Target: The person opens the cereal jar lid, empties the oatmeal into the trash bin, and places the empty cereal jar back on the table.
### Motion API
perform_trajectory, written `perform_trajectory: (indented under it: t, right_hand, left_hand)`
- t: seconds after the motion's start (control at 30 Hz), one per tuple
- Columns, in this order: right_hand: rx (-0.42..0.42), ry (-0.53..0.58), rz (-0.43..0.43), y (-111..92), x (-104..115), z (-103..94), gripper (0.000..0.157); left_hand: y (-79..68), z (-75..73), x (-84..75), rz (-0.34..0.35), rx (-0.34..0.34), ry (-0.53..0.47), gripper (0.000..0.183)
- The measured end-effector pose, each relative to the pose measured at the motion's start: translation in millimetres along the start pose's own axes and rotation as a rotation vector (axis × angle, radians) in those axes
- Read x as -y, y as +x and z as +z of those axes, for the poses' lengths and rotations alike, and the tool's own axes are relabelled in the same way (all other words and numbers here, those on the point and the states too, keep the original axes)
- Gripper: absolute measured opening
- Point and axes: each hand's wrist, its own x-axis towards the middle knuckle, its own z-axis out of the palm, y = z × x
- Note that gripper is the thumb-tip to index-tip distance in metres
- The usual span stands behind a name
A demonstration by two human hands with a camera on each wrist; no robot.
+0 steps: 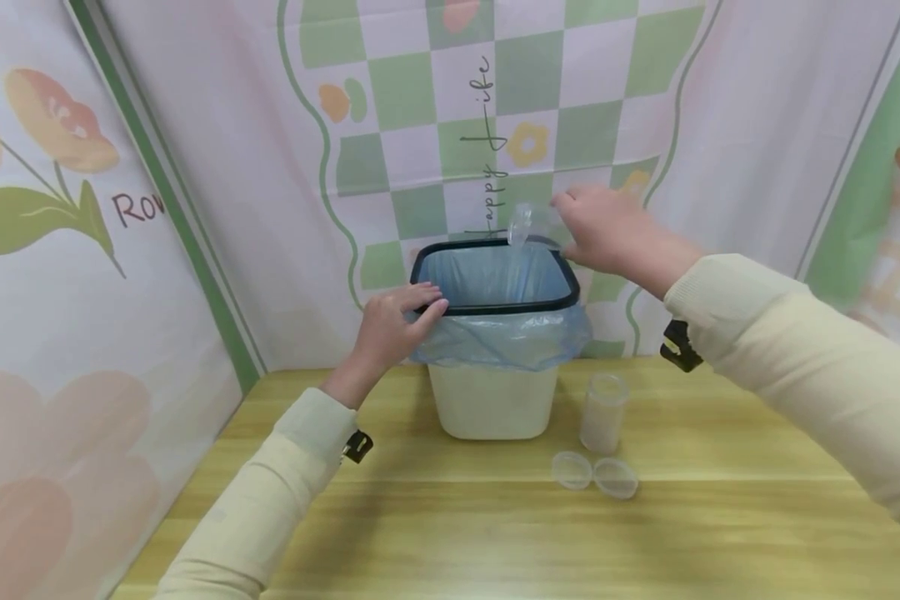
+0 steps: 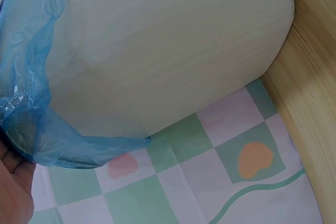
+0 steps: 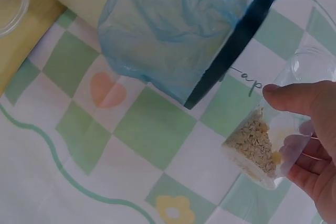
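A pale trash bin with a dark rim and a blue plastic liner stands on the table. My left hand holds the bin's near left rim; the left wrist view shows only part of that hand at its edge. Above the far right rim, my right hand grips a clear plastic jar, tilted with its mouth towards the bin. Dry flakes like oats lie in the jar's lower end. In the head view the jar is blurred and partly hidden by the hand.
A second clear jar stands upright right of the bin. Two clear round lids lie in front of it on the wooden table. A patterned curtain hangs close behind the bin.
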Motion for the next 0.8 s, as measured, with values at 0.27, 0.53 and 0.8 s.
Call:
perform_trajectory:
  t: [0.27,0.53,0.8]
  right_hand:
    - [0.005,-0.075,-0.041,7,1,10.3,0.044]
    - [-0.043,-0.162,-0.142,12,-2,19.8,0.030]
    - [-0.093,-0.259,-0.274,16,-3,30.5,0.017]
  left_hand:
    - [-0.8,1.4,-0.2,0.001,-0.004,0.005,0.022]
    - [-0.5,1.9,-0.5,-0.014,0.005,-0.004,0.022]
    - [-2.2,1.0,-0.8,-0.013,0.002,-0.006,0.022]
